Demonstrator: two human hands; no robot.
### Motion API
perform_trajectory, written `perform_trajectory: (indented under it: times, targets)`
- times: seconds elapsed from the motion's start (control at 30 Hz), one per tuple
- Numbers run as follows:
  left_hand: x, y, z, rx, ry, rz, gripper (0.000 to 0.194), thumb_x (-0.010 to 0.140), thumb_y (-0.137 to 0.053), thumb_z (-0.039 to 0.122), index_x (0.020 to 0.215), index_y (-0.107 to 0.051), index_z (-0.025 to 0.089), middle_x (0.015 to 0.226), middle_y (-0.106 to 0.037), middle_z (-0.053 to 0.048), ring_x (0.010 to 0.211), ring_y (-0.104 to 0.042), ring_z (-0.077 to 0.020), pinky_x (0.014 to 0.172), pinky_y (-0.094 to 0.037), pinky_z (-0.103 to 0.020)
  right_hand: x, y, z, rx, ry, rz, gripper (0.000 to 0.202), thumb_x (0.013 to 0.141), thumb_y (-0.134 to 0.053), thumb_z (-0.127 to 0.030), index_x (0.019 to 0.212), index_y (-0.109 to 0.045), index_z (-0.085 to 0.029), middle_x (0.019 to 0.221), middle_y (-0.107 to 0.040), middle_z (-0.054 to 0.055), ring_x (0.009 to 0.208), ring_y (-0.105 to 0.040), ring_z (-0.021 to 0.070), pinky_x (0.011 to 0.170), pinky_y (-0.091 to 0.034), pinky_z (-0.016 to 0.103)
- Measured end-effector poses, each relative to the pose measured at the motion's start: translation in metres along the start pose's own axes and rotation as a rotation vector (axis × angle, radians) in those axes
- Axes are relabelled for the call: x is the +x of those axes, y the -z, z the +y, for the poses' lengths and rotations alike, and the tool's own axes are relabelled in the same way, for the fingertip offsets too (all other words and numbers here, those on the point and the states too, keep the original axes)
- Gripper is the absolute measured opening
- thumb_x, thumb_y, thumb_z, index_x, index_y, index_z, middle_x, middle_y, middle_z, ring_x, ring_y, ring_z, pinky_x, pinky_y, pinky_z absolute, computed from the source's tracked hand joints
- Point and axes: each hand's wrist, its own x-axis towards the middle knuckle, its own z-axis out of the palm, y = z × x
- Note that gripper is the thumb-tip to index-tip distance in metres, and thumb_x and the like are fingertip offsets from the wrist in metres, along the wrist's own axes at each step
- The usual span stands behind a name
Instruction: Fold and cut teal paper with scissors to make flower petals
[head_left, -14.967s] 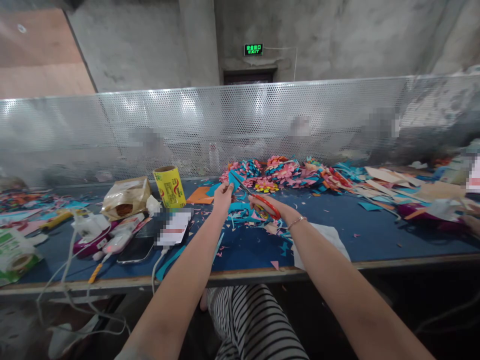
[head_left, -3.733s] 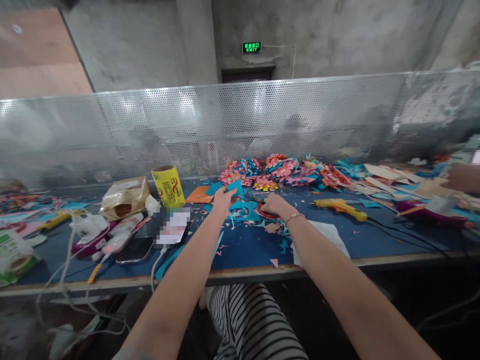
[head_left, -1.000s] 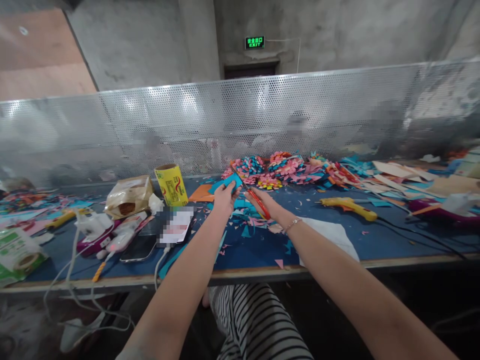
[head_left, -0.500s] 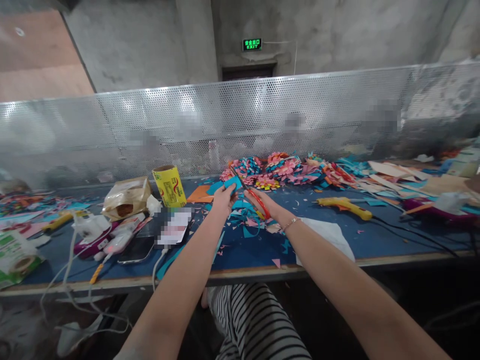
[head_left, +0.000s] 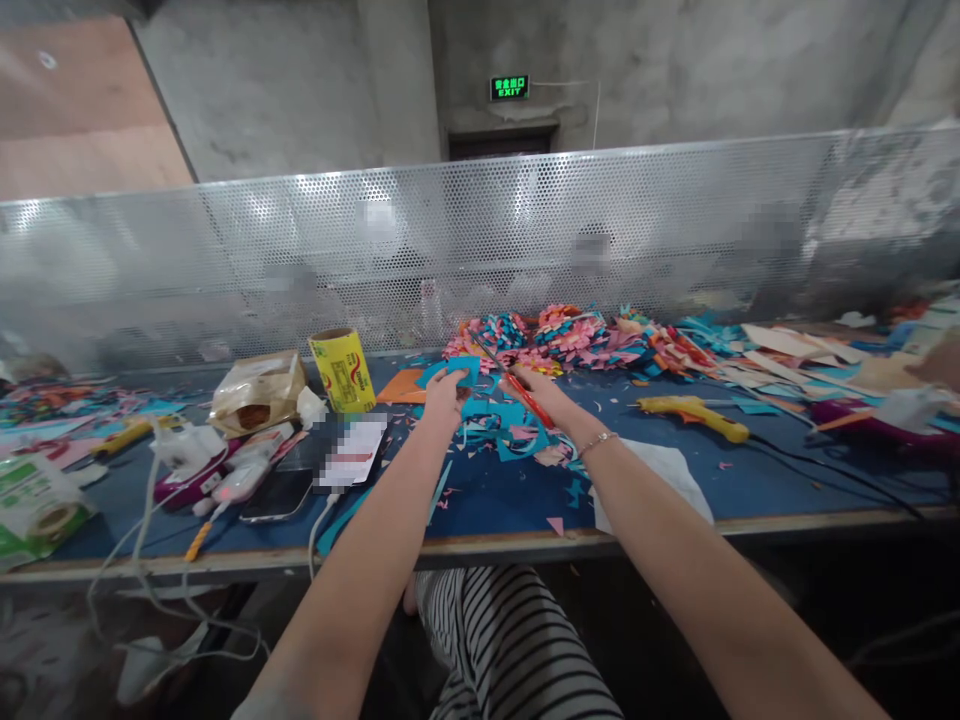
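Blue paper [head_left: 459, 370] is pinched in my left hand [head_left: 444, 392], just above the table. My right hand [head_left: 544, 393] is closed around red-handled scissors [head_left: 527, 397], whose blades point up and to the left. The blades are apart from the blue paper, to its right. Below both hands lie blue and pink paper scraps [head_left: 510, 432]. Behind them sits a heap of pink, blue and orange paper flowers [head_left: 566, 338]. A sheet of orange paper [head_left: 403, 387] rests to the left of my left hand.
A yellow glue gun [head_left: 694, 415] with a black cord lies on the right. At left stand a yellow box [head_left: 343, 370], a brown paper bag [head_left: 259, 393] and a phone [head_left: 352, 452] with a white cable. A perforated metal screen [head_left: 480, 240] runs along the back.
The scissors have drawn away to the right from the blue paper. A blue piece now lies among the scraps below my hands. My left hand still holds the paper.
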Motion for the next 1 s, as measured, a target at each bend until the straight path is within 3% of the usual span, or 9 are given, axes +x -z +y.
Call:
perform_trajectory:
  times: [0.2, 0.43, 0.63, 0.8, 1.0]
  targets:
    - [0.001, 0.003, 0.003, -0.066, -0.074, -0.141, 0.025, 0.048, -0.065, 0.007, 0.065, -0.049, 0.016, 0.051, -0.056, 0.005, 0.047, -0.051, -0.0072, 0.057, -0.046, -0.024, -0.001, 0.001, 0.007, 0.057, -0.041, -0.098, 0.044, 0.073, -0.054, -0.054, 0.101, -0.056, -0.019, 0.091, -0.061, 0.005, 0.090, -0.056, 0.0211, 0.085, -0.044, 0.037]
    - [0.005, 0.002, 0.003, -0.098, -0.120, -0.071, 0.032, 0.048, -0.067, 0.006, 0.070, -0.046, 0.017, 0.056, -0.056, 0.006, 0.050, -0.053, -0.0071, 0.058, -0.045, -0.023, -0.002, 0.000, 0.011, 0.077, -0.032, -0.094, 0.040, 0.073, -0.056, -0.051, 0.100, -0.059, -0.021, 0.097, -0.062, 0.006, 0.097, -0.057, 0.0232, 0.088, -0.045, 0.039]
    - [0.008, 0.003, 0.001, -0.036, -0.227, -0.012, 0.036, 0.051, -0.067, 0.008, 0.078, -0.046, 0.018, 0.059, -0.053, 0.006, 0.053, -0.054, -0.0075, 0.059, -0.045, -0.023, 0.004, -0.004, 0.029, 0.134, -0.043, -0.104, 0.041, 0.072, -0.059, -0.049, 0.106, -0.060, -0.025, 0.105, -0.063, 0.005, 0.103, -0.057, 0.0250, 0.091, -0.045, 0.040]
    - [0.010, 0.003, -0.002, 0.078, -0.294, -0.061, 0.034, 0.051, -0.068, 0.015, 0.079, -0.049, 0.018, 0.057, -0.052, 0.006, 0.050, -0.053, -0.0091, 0.054, -0.043, -0.023, 0.006, -0.008, 0.039, 0.182, -0.035, -0.085, 0.045, 0.070, -0.062, -0.048, 0.109, -0.060, -0.026, 0.110, -0.062, 0.004, 0.107, -0.055, 0.0243, 0.095, -0.043, 0.039]
    - [0.010, 0.005, -0.003, 0.097, -0.239, -0.072, 0.027, 0.052, -0.067, 0.017, 0.074, -0.051, 0.017, 0.057, -0.053, 0.005, 0.047, -0.050, -0.0078, 0.050, -0.040, -0.022, 0.007, -0.009, 0.028, 0.071, -0.051, -0.083, 0.039, 0.076, -0.054, -0.049, 0.106, -0.058, -0.023, 0.106, -0.063, 0.005, 0.100, -0.058, 0.0224, 0.087, -0.046, 0.035]
